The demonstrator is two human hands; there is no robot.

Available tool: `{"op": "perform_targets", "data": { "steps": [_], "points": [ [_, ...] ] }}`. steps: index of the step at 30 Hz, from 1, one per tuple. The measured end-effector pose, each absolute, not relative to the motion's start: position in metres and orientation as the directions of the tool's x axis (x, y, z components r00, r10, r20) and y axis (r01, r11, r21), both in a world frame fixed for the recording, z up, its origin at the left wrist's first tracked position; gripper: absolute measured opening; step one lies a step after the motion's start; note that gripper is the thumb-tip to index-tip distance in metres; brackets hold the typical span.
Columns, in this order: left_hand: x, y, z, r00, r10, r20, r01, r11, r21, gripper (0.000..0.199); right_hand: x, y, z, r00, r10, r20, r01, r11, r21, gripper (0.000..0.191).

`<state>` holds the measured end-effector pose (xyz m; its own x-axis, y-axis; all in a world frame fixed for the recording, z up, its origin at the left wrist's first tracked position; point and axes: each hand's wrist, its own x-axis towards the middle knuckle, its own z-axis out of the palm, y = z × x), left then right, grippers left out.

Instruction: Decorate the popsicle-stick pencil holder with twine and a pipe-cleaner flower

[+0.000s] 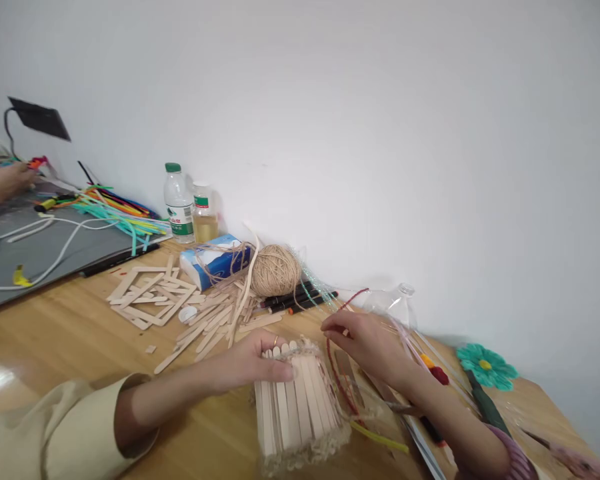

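My left hand (263, 367) grips the upper rim of a craft-stick holder (300, 407), its thumb over the front and a ring on one finger. The holder is made of upright wooden sticks and leans slightly, with pale, rough trim round its top and base. To the right of the rim, my right hand (370, 343) is closed, thumb and fingertips pinching a thin red pipe cleaner (336, 377). One end of the pipe cleaner rises behind the hand; the rest curves down beside the holder. A yellow strip (380, 437) lies near the holder's base.
Loose craft sticks (215, 320), a twine ball (276, 270), a tissue pack (216, 260) and bottles (179, 207) lie behind. At right are a teal flower (486, 365) and scissors (555, 450). Another person's hand (5, 183) is at far left, near colourful pipe cleaners (115, 207).
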<state>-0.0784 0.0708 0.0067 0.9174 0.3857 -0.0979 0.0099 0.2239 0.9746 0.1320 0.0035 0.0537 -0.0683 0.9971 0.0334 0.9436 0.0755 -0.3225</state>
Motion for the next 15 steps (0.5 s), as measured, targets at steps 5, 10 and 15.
{"op": "perform_targets", "data": {
  "steps": [5,10,15],
  "points": [
    [-0.096,0.071,0.006,0.955,0.28,-0.102,0.026,0.261,0.965,0.037,0.098,0.044,0.045,-0.287,0.947,0.142,0.864,0.32,-0.389,0.021],
    [-0.098,0.064,0.008,0.969,0.229,-0.094,0.032,0.262,0.965,0.043,0.047,0.092,0.03,-0.607,0.784,0.13,0.71,0.609,-0.355,0.019],
    [-0.101,0.062,0.009,0.973,0.214,0.081,-0.126,0.207,0.97,0.055,0.002,0.126,0.017,-0.756,0.653,0.048,0.623,0.74,-0.253,0.019]
  ]
}}
